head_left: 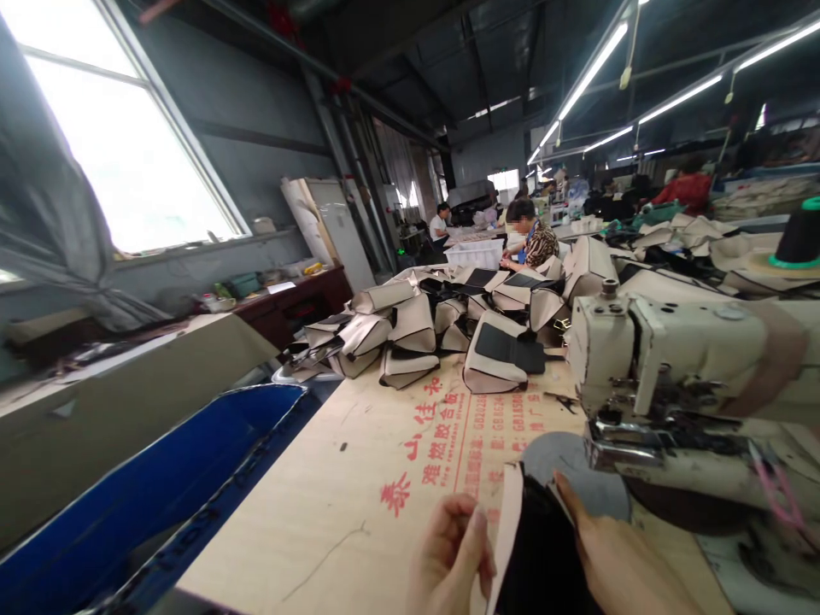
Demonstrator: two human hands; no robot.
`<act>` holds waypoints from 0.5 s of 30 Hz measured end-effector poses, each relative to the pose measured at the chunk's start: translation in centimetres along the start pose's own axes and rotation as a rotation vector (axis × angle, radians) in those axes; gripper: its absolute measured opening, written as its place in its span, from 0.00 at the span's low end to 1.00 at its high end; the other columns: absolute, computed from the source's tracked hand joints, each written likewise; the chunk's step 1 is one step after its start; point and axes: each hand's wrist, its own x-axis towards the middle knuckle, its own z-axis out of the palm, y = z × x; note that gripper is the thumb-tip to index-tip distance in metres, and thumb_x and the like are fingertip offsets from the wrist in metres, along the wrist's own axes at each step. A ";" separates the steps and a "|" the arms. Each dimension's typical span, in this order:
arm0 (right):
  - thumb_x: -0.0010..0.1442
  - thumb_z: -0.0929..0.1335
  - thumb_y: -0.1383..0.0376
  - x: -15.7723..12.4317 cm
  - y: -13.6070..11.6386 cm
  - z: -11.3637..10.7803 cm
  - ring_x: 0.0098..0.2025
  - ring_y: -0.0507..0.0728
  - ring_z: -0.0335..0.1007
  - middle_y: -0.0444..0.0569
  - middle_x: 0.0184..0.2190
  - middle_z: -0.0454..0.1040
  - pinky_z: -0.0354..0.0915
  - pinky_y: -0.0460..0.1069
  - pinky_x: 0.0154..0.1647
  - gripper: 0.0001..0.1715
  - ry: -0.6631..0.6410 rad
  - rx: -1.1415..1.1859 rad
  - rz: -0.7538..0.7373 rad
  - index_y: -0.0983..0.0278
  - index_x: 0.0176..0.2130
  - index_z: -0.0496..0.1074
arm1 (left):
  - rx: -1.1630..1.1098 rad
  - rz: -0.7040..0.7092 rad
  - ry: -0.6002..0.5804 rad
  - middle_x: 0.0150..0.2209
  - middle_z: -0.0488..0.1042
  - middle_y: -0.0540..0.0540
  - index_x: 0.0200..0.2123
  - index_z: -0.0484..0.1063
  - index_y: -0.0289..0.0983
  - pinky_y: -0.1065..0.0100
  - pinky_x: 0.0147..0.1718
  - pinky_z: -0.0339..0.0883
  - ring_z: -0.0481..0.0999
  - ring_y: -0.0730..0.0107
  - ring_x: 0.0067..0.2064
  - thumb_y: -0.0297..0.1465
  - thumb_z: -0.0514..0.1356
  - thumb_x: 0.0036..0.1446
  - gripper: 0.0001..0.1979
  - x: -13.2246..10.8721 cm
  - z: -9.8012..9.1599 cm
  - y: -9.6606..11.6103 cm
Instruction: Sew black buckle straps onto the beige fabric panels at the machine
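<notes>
Panel (544, 547), blk/beige, long axis pointing fwd; L hand (452, 551) half-curled, R hand (618, 547) fingers extended; grips unclear.

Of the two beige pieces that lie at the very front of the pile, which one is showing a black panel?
The right piece, nearer the sewing machine: a black panel lies on it. The left piece shows only beige with black edging.
</notes>
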 end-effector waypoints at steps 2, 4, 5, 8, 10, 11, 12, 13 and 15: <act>0.43 0.57 0.82 -0.8 2.3 0.4 0.22 0.60 0.73 0.51 0.20 0.75 0.54 0.46 0.15 0.44 0.001 0.005 0.028 0.71 0.61 0.50 | -0.065 -0.026 -0.063 0.16 0.60 0.56 0.30 0.64 0.36 0.79 0.15 0.54 0.59 0.81 0.17 0.47 0.60 0.48 0.19 0.7 2.4 -0.8; 0.43 0.57 0.81 -1.4 4.1 1.2 0.20 0.59 0.72 0.49 0.20 0.75 0.53 0.46 0.14 0.44 0.053 0.022 0.009 0.68 0.60 0.51 | -0.072 -0.036 -0.112 0.17 0.59 0.56 0.30 0.63 0.36 0.79 0.15 0.53 0.58 0.81 0.17 0.48 0.58 0.49 0.19 0.7 4.2 -1.8; 0.43 0.57 0.80 -1.6 4.7 1.5 0.20 0.58 0.71 0.49 0.20 0.75 0.53 0.45 0.14 0.44 0.090 0.030 -0.003 0.67 0.60 0.52 | -0.042 -0.017 -0.118 0.17 0.59 0.55 0.30 0.63 0.36 0.78 0.15 0.54 0.58 0.81 0.17 0.48 0.57 0.50 0.19 0.6 4.8 -2.3; 0.44 0.58 0.78 -2.0 6.0 1.8 0.20 0.58 0.72 0.49 0.22 0.75 0.55 0.45 0.15 0.43 0.164 0.095 -0.033 0.67 0.60 0.52 | 0.229 0.162 -0.101 0.24 0.67 0.51 0.33 0.66 0.37 0.74 0.24 0.63 0.66 0.75 0.25 0.43 0.62 0.45 0.17 0.3 5.7 -3.8; 0.46 0.58 0.76 -2.0 6.4 1.2 0.24 0.57 0.73 0.50 0.25 0.76 0.58 0.44 0.17 0.42 0.192 0.150 -0.058 0.66 0.61 0.51 | 0.468 0.302 -0.128 0.30 0.71 0.48 0.36 0.69 0.38 0.71 0.31 0.67 0.71 0.69 0.32 0.38 0.65 0.39 0.18 0.8 5.6 -4.4; 0.47 0.58 0.76 -1.9 6.6 0.7 0.25 0.57 0.73 0.50 0.27 0.76 0.60 0.43 0.19 0.41 0.205 0.172 -0.070 0.65 0.61 0.51 | 0.559 0.353 -0.164 0.33 0.73 0.46 0.38 0.70 0.39 0.69 0.33 0.68 0.72 0.67 0.35 0.36 0.64 0.41 0.18 1.3 5.5 -4.6; 0.48 0.59 0.76 -1.8 6.7 0.2 0.27 0.57 0.74 0.49 0.28 0.76 0.62 0.43 0.21 0.40 0.219 0.193 -0.084 0.62 0.60 0.52 | 0.624 0.390 -0.224 0.36 0.74 0.45 0.40 0.71 0.39 0.68 0.36 0.69 0.73 0.65 0.37 0.34 0.62 0.45 0.15 2.1 5.4 -4.6; 0.49 0.59 0.75 -1.6 6.9 -0.3 0.28 0.56 0.74 0.48 0.29 0.77 0.64 0.43 0.24 0.39 0.231 0.212 -0.097 0.60 0.60 0.53 | 0.662 0.421 -0.293 0.38 0.75 0.45 0.41 0.72 0.40 0.67 0.39 0.69 0.74 0.65 0.40 0.32 0.58 0.50 0.13 3.0 5.3 -4.5; 0.53 0.60 0.73 -1.0 7.4 -1.1 0.29 0.55 0.74 0.46 0.30 0.76 0.66 0.43 0.29 0.34 0.250 0.245 -0.114 0.55 0.58 0.56 | 0.689 0.471 -0.436 0.42 0.75 0.45 0.43 0.73 0.41 0.68 0.43 0.69 0.74 0.66 0.44 0.27 0.51 0.56 0.15 5.1 5.1 -4.2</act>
